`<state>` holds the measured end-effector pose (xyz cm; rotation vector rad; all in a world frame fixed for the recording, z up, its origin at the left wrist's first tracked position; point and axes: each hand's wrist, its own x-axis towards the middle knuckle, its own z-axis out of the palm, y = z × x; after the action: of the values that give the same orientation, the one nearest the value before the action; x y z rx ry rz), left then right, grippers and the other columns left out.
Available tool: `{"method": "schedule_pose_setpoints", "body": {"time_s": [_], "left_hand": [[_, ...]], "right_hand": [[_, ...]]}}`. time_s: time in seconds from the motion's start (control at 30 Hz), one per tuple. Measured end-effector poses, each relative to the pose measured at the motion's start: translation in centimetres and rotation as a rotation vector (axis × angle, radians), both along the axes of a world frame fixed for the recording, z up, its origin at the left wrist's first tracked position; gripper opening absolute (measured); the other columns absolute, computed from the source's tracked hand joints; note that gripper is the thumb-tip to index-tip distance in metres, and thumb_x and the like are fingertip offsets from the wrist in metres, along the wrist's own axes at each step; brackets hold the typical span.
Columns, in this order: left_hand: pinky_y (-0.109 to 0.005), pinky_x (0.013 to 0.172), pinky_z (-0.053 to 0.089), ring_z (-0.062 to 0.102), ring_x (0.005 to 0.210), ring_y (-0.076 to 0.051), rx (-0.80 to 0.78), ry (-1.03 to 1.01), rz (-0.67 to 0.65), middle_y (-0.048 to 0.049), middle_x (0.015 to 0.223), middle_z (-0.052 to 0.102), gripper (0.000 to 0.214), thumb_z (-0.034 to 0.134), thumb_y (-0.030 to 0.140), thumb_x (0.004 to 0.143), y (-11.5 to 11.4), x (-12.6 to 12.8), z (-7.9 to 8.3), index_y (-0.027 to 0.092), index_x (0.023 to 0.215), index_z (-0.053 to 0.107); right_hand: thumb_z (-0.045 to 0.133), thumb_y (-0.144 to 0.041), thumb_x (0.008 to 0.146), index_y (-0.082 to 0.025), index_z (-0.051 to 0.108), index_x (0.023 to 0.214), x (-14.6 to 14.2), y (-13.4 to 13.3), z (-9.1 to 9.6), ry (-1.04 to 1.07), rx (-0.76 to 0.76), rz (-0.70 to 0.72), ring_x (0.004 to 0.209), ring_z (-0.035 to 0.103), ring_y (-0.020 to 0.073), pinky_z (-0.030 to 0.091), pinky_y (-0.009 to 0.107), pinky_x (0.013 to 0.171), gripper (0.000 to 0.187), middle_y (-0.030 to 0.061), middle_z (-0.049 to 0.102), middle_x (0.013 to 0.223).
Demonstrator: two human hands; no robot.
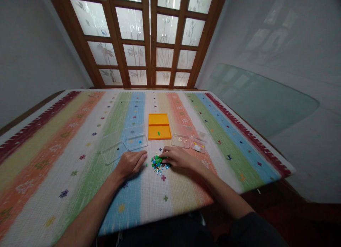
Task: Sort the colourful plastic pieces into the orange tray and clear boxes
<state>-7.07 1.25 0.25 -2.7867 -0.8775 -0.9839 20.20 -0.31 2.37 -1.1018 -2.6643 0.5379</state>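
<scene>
My left hand [131, 162] lies flat on the striped cloth, fingers stretched out together, holding nothing, just left of a small heap of tiny coloured pieces [158, 164]. My right hand [178, 157] rests at the heap's right edge, its fingers curled and touching the pieces; what they pinch, if anything, is too small to name. One loose green piece [146, 165] lies between the left hand and the heap.
An open orange box [159, 126] with one green piece inside stands beyond the heap. Clear lidded boxes [124, 144] sit to its left, and more clear boxes [189, 140] with pale pieces to its right. The table's near edge runs below my forearms.
</scene>
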Motion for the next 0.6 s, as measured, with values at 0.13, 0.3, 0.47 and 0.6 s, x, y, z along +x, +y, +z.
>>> {"method": "schedule_pose_setpoints", "body": {"time_s": [0.13, 0.3, 0.47, 0.6], "left_hand": [[-0.027, 0.053, 0.052, 0.069, 0.054, -0.017, 0.033, -0.018, -0.006, -0.0063, 0.073, 0.075, 0.038, 0.033, 0.028, 0.108, -0.06, 0.14, 0.18, 0.015, 0.097, 0.067], [-0.026, 0.053, 0.052, 0.069, 0.055, -0.017, 0.029, -0.026, -0.014, -0.0055, 0.072, 0.074, 0.034, 0.036, 0.026, 0.107, -0.03, 0.1, 0.16, 0.015, 0.098, 0.067], [-0.027, 0.055, 0.053, 0.07, 0.056, -0.017, 0.015, -0.021, -0.01, -0.0058, 0.074, 0.075, 0.033, 0.036, 0.026, 0.107, 0.01, 0.1, 0.02, 0.015, 0.099, 0.067], [-0.026, 0.054, 0.053, 0.07, 0.055, -0.017, 0.022, -0.024, -0.011, -0.0058, 0.074, 0.075, 0.036, 0.035, 0.026, 0.107, 0.03, 0.09, 0.04, 0.015, 0.097, 0.067]], "right_hand": [[0.062, -0.019, 0.097, -0.019, 0.073, 0.114, 0.06, -0.09, -0.15, 0.069, -0.009, -0.013, 0.086, 0.062, 0.0165, 0.044, 0.027, 0.074, 0.02, 0.0084, 0.069, 0.102], [0.059, -0.009, 0.095, -0.017, 0.073, 0.102, 0.01, -0.16, -0.47, 0.167, -0.015, -0.036, 0.088, 0.062, 0.0161, 0.046, 0.027, 0.078, 0.018, 0.0077, 0.07, 0.099], [0.058, -0.006, 0.093, -0.017, 0.071, 0.096, -0.06, -0.08, -0.59, 0.191, -0.023, -0.053, 0.085, 0.062, 0.0165, 0.046, 0.028, 0.075, 0.017, 0.0079, 0.07, 0.096], [0.057, -0.008, 0.093, -0.016, 0.07, 0.094, -0.01, 0.0, -0.35, 0.266, -0.059, -0.08, 0.082, 0.062, 0.0173, 0.046, 0.029, 0.075, 0.015, 0.0076, 0.071, 0.092]]}}
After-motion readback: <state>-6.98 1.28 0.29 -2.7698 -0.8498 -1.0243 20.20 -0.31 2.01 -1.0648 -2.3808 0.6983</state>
